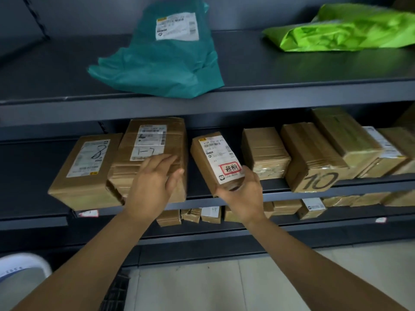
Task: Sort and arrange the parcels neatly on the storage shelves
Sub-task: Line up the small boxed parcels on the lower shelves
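Head view: our right hand (243, 194) grips the near end of the red-stamped parcel (213, 158), fingers curled under it and thumb up its right edge. The parcel sits tilted at the front of the middle shelf (370, 186), left of the box marked 10 (314, 162), with one plain taped box (265, 151) between. Farther left of the 10 box, our left hand (155, 185) lies on the big taped box (152, 140), fingers straight and together, thumb apart.
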Motion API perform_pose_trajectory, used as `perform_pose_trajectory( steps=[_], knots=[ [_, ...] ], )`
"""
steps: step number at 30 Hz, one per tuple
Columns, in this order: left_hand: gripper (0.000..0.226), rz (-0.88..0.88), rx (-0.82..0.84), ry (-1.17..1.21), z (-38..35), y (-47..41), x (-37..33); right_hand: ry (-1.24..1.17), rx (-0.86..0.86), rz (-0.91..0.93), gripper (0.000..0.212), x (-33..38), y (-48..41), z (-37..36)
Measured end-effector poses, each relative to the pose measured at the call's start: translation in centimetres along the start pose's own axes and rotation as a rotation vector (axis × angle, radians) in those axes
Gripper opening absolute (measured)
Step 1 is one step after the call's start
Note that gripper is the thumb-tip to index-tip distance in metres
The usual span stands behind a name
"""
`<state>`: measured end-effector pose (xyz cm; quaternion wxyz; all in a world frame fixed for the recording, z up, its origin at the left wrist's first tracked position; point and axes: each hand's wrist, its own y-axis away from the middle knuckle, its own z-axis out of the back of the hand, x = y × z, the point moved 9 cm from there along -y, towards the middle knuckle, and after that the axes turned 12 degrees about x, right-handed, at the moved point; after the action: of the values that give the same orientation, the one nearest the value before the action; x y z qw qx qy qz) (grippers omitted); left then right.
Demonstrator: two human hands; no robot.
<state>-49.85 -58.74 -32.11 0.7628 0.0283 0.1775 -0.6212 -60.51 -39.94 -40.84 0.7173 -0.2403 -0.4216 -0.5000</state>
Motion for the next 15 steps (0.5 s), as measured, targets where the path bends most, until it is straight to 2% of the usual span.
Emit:
perform_pose_trajectory(
  steps=[2,5,7,9,11,13,15],
  knots=[
    [0.054,0.084,0.101,0.268,-1.1,-0.2,-2.4,-0.038,-0.027,0.063,0.079,0.9,1.2,1.3],
    [0.071,0.339,0.36,0.893,-6.0,-0.4,-5.0,-0.074,-0.021,0.16,0.076,2.0,2.5,2.6],
    [0.068,0.457,0.369,1.201,-8.0,-0.8,-6.1,-0.045,0.004,0.188,0.074,2.2,2.9,3.2],
    [0.071,0.491,0.313,1.261,-8.9,-1.5,-6.2,-0.025,0.083,0.178,0.083,1.9,2.7,3.7],
    [0.073,0.486,0.263,1.19,-8.9,-2.1,-6.2,-0.021,0.18,0.139,0.096,1.2,2.1,4.3],
    [0.075,0.471,0.218,1.109,-8.3,-2.6,-6.0,-0.014,0.182,0.085,0.088,0.5,1.1,5.5],
    [0.074,0.462,0.176,1.041,-7.4,-2.9,-6.0,0.131,0.093,0.018,0.075,-0.4,-0.7,7.0]
  ],
)
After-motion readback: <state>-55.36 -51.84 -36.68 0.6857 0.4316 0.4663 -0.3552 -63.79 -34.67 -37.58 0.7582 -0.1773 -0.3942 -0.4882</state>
